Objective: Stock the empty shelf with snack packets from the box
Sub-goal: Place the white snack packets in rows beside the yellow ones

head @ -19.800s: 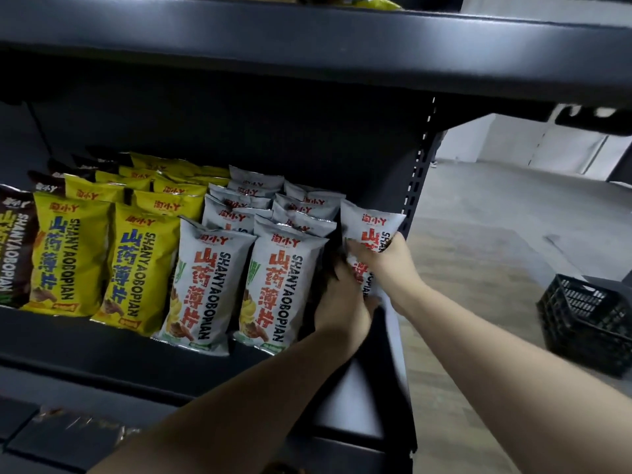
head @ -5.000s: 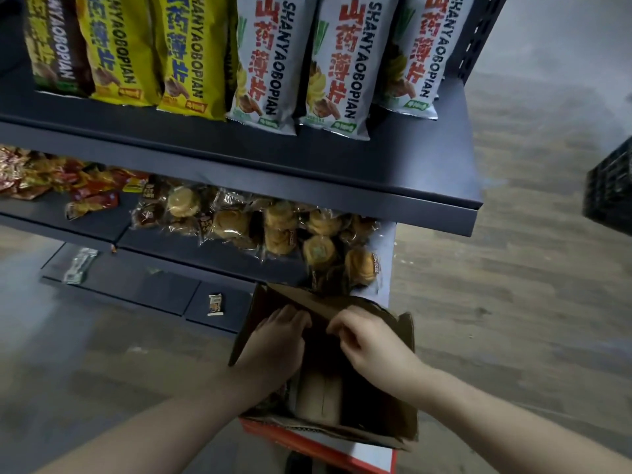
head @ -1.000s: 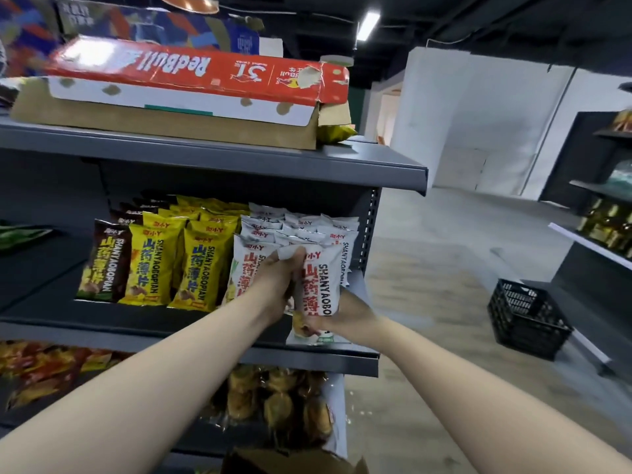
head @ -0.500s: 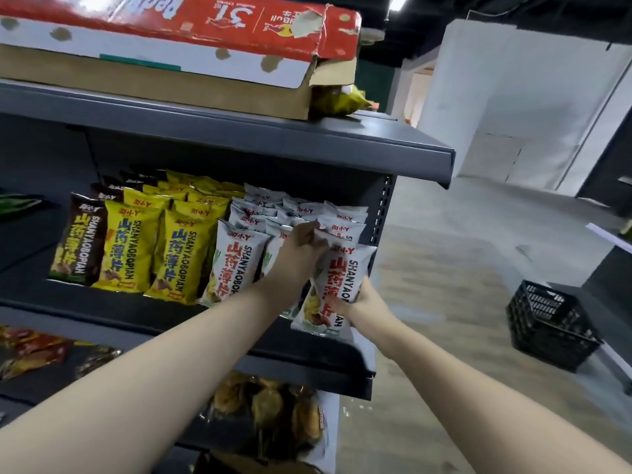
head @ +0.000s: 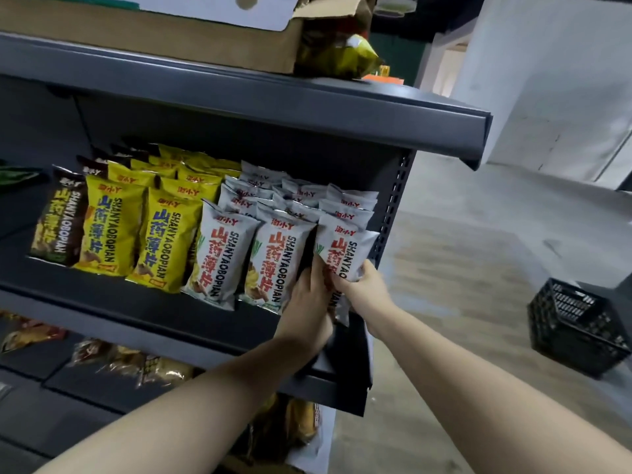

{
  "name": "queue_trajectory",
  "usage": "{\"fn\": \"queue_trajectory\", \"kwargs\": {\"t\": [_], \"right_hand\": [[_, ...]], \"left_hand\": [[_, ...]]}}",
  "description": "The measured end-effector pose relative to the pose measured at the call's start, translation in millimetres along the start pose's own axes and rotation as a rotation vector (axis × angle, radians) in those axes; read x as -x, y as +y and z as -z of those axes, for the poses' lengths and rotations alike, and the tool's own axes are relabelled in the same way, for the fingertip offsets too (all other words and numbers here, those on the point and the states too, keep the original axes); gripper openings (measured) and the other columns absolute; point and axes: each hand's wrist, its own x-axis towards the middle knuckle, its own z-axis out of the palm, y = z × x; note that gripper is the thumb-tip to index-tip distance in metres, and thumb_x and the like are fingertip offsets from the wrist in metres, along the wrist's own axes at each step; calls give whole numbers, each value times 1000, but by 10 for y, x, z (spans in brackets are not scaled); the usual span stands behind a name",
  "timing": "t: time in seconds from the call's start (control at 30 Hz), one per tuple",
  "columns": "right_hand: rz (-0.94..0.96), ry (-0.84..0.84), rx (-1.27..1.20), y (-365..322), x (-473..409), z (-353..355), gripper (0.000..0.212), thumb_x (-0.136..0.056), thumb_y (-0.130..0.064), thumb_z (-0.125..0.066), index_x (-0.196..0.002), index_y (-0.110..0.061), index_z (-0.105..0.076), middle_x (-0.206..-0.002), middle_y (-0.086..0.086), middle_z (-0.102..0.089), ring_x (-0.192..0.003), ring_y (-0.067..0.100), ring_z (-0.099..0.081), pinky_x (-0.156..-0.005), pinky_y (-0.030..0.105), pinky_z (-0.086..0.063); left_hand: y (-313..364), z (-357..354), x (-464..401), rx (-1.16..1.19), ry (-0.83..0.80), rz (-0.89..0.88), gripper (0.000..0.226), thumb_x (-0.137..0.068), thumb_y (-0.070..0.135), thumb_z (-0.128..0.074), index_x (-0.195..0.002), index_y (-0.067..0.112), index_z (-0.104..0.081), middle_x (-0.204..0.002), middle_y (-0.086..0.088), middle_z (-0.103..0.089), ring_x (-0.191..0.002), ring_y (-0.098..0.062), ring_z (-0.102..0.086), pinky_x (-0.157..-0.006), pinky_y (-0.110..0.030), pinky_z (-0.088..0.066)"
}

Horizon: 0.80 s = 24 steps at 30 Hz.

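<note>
A white snack packet (head: 345,248) with red lettering stands at the right end of the dark shelf (head: 143,306), in front of other white packets. My right hand (head: 364,290) grips its lower right side. My left hand (head: 309,295) holds its lower left edge, between it and the neighbouring white packet (head: 277,265). Rows of white packets (head: 219,258), yellow packets (head: 160,241) and brown packets (head: 58,227) fill the shelf to the left. The box on the floor is out of view.
A cardboard box (head: 164,32) and a yellow bag (head: 342,56) sit on the shelf above. The lower shelf holds clear packets of round snacks (head: 136,364). A black plastic crate (head: 574,330) stands on the floor at right.
Both hands have carried the white packet right and back onto the shelf's right end, and the view has moved closer to the shelf.
</note>
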Motion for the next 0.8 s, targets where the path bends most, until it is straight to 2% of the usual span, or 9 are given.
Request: {"fn": "queue_trajectory", "kwargs": {"t": [0.07,0.13,0.3,0.43,0.47,0.53,0.63,0.7,0.8], "right_hand": [[-4,9,60,25,-66,-15,36,-84,-30,-71,-113,-28,-51,-109,-8,-64,-98,11,-62,-87,33,-52],[1,10,140,37,-105,-39,47,-83,-37,-69,-123,-25,-47,-118,-6,-62,-108,16,-60,-93,40,-51],[-5,4,379,123,-225,-57,45,-89,-42,-59,-119,-11,-46,-110,4,-63,-100,26,-61,-83,41,-53],[3,18,368,223,-415,-3,87,-55,-86,-57,-103,-14,-54,-97,8,-64,-89,31,-63,-71,43,-55],[33,61,330,112,-402,29,83,-55,-86,-57,-94,-13,-52,-89,6,-61,-81,26,-61,-64,39,-51],[76,159,263,-194,-335,85,51,-79,-62,-59,-81,-14,-43,-75,2,-49,-69,19,-49,-60,32,-39],[84,157,175,-408,-400,210,25,-94,-26,-58,-79,-9,-49,-68,10,-49,-60,24,-50,-52,21,-39],[114,155,151,-446,-449,246,13,-94,-16,-57,-88,-5,-58,-64,10,-49,-55,23,-46,-44,15,-34],[194,207,236,-443,-474,221,6,-93,-13,-58,-88,-11,-61,-63,-4,-49,-55,10,-42,-52,21,-34]], "left_hand": [[20,-48,-15,-66,11,29,99,-86,23,-60,-148,9,15,-146,-7,-26,-138,-20,-26,-112,-31,-25],[40,-79,-36,-82,16,56,102,-86,27,-60,-146,9,21,-145,-7,-26,-137,-21,-28,-110,-30,-28],[47,-105,-53,-99,48,56,99,-85,28,-54,-146,9,21,-142,-7,-30,-133,-22,-34,-106,-29,-31],[50,-116,-40,-77,69,62,95,-86,30,-50,-147,13,21,-141,-8,-32,-130,-23,-39,-102,-33,-36],[52,-115,-41,-70,62,68,95,-86,29,-50,-147,14,21,-142,-9,-31,-130,-24,-38,-102,-34,-36],[50,-119,-51,-72,47,85,96,-85,28,-51,-147,14,22,-144,-9,-28,-132,-25,-36,-103,-34,-34],[69,-115,-59,-61,32,111,98,-85,28,-52,-146,16,23,-143,-6,-27,-132,-24,-35,-104,-34,-33],[64,-119,-65,-72,24,110,101,-83,28,-54,-146,17,23,-142,-6,-28,-131,-23,-36,-104,-33,-33],[40,-132,-74,-85,23,108,103,-81,29,-56,-146,17,23,-143,-5,-28,-131,-23,-36,-104,-32,-33]]}}
